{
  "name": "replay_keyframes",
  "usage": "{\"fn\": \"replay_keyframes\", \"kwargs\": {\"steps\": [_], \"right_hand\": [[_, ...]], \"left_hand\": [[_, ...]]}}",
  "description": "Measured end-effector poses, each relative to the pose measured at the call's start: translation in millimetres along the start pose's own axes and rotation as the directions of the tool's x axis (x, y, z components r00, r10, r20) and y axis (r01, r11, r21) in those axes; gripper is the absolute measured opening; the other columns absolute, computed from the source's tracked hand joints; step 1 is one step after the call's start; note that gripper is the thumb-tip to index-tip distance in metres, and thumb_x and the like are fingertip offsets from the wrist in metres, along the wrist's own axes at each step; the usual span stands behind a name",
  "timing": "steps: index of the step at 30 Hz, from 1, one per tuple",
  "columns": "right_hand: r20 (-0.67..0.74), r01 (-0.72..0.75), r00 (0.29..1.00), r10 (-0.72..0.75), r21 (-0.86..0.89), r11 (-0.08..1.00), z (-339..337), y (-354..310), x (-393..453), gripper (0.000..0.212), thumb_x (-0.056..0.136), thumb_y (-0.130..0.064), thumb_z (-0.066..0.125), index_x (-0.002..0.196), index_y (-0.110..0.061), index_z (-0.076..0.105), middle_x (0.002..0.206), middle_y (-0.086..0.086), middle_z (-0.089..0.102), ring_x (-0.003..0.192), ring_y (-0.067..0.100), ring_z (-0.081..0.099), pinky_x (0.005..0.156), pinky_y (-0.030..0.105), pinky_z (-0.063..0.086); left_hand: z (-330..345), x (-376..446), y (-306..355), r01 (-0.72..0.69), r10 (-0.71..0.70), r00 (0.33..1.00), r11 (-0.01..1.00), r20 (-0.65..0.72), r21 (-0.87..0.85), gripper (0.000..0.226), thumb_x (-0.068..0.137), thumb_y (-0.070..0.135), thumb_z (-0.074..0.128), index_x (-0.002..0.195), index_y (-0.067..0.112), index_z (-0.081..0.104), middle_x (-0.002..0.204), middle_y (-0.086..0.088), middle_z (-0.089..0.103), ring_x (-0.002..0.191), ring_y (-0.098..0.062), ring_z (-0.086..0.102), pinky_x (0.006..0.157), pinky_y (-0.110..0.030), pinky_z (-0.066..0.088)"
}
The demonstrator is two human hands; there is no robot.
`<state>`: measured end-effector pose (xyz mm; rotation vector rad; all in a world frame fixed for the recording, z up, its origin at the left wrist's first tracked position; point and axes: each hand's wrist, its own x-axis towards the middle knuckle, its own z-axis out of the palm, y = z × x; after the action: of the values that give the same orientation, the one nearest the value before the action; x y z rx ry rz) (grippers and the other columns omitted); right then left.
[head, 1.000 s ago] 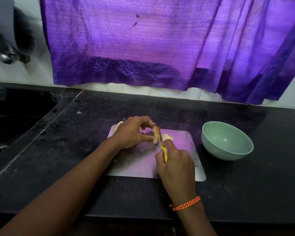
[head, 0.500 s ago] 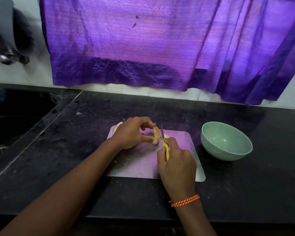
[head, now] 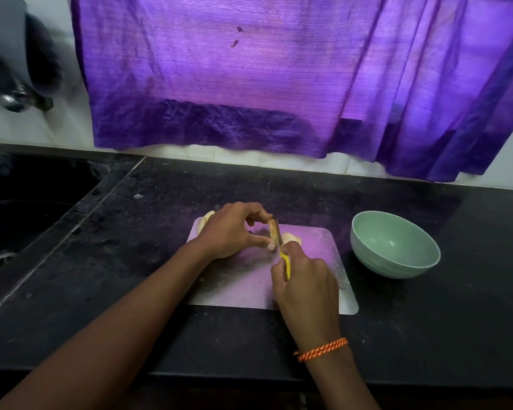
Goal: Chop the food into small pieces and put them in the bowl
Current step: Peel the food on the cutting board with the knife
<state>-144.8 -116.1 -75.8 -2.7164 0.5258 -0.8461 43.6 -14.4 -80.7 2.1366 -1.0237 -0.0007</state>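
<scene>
Basically early: left hand pinches a food slice upright mid-board, right hand gripping the yellow-handled knife against it, bowl at 3 o'clock empty, more pieces uncut.

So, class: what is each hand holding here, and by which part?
The right hand grips the knife by its yellow handle. The left hand pinches the food piece on the cutting board by its edges, thumb near, fingers far.

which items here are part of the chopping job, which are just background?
In the job:
food piece pinched by left hand
knife in right hand
cut pieces
cutting board
green bowl

Just there:
purple curtain
sink
tap
</scene>
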Motion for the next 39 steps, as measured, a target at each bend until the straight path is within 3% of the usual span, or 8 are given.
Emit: {"fn": "replay_keyframes", "kwargs": {"steps": [3,9,15,20,26,29,33,39], "right_hand": [[0.047,0.003,0.999,-0.003,-0.008,1.000,0,-4,7,0.021,0.099,-0.026,0.059,0.119,-0.021,0.062,0.070,-0.004,0.043,0.060,0.019,0.038,0.051,0.029,0.021],[0.046,-0.018,0.999,0.021,-0.052,0.998,-3,-6,1,0.027,0.096,-0.026,0.064,0.123,-0.020,0.063,0.068,-0.004,0.036,0.057,0.019,0.033,0.049,0.029,0.019],[0.139,0.000,0.990,0.008,-0.059,0.998,-3,-13,12,0.027,0.107,-0.026,0.048,0.132,-0.020,0.053,0.098,0.004,0.065,0.073,0.019,0.047,0.063,0.028,0.034],[0.194,0.007,0.981,0.005,-0.062,0.998,-6,-14,12,0.036,0.109,-0.023,0.042,0.145,-0.021,0.045,0.106,0.003,0.066,0.078,0.016,0.044,0.067,0.028,0.034],[0.238,-0.057,0.968,0.077,-0.091,0.994,-14,-12,7,0.042,0.109,-0.033,0.038,0.150,-0.024,0.039,0.090,-0.003,0.042,0.076,0.015,0.039,0.055,0.026,0.023],[0.218,-0.083,0.971,0.099,-0.080,0.993,-13,-10,6,0.043,0.109,-0.035,0.040,0.151,-0.025,0.039,0.091,-0.003,0.047,0.078,0.015,0.042,0.066,0.027,0.031],[0.175,-0.066,0.981,0.081,-0.087,0.994,-14,-13,5,0.045,0.108,-0.033,0.044,0.152,-0.023,0.041,0.101,0.002,0.062,0.076,0.017,0.039,0.050,0.023,0.016],[0.175,-0.017,0.984,0.041,-0.133,0.991,-2,-15,4,0.036,0.084,-0.025,0.082,0.117,-0.016,0.071,0.063,0.000,0.054,0.053,0.013,0.026,0.049,0.021,0.000]], "left_hand": [[-2,-1,1,0.014,-0.014,1.000,1.000,-0.002,-0.005,0.045,0.070,0.058,0.094,0.108,0.041,0.078,0.104,0.024,0.074,0.099,-0.002,0.065,0.083,-0.044,0.060],[-2,-1,4,0.016,-0.016,1.000,1.000,-0.001,0.004,0.045,0.070,0.056,0.094,0.109,0.038,0.078,0.106,0.023,0.074,0.100,0.000,0.065,0.083,-0.040,0.059],[-2,-2,7,0.010,-0.010,1.000,1.000,0.002,0.027,0.046,0.074,0.051,0.094,0.114,0.036,0.079,0.109,0.020,0.075,0.101,-0.001,0.065,0.083,-0.035,0.058],[-5,-2,6,0.022,-0.021,0.999,1.000,0.028,-0.015,0.042,0.076,0.046,0.094,0.113,0.037,0.077,0.111,0.021,0.074,0.104,-0.002,0.065,0.081,-0.029,0.053],[-5,-6,5,-0.017,0.019,0.998,0.999,0.066,-0.030,0.044,0.072,0.060,0.089,0.106,0.043,0.067,0.111,0.025,0.071,0.105,-0.005,0.063,0.084,-0.045,0.058],[-5,-6,5,-0.035,0.037,0.998,0.999,0.058,-0.032,0.044,0.072,0.060,0.089,0.104,0.042,0.066,0.110,0.025,0.071,0.103,-0.005,0.062,0.083,-0.047,0.058],[-3,-7,5,-0.047,0.048,0.998,0.999,0.038,-0.023,0.044,0.071,0.061,0.087,0.102,0.042,0.064,0.107,0.026,0.071,0.101,-0.005,0.062,0.081,-0.047,0.058],[-1,-9,8,-0.055,0.054,0.998,0.997,0.020,0.049,0.045,0.067,0.066,0.080,0.099,0.043,0.058,0.103,0.026,0.069,0.099,-0.005,0.057,0.079,-0.049,0.056]]}}
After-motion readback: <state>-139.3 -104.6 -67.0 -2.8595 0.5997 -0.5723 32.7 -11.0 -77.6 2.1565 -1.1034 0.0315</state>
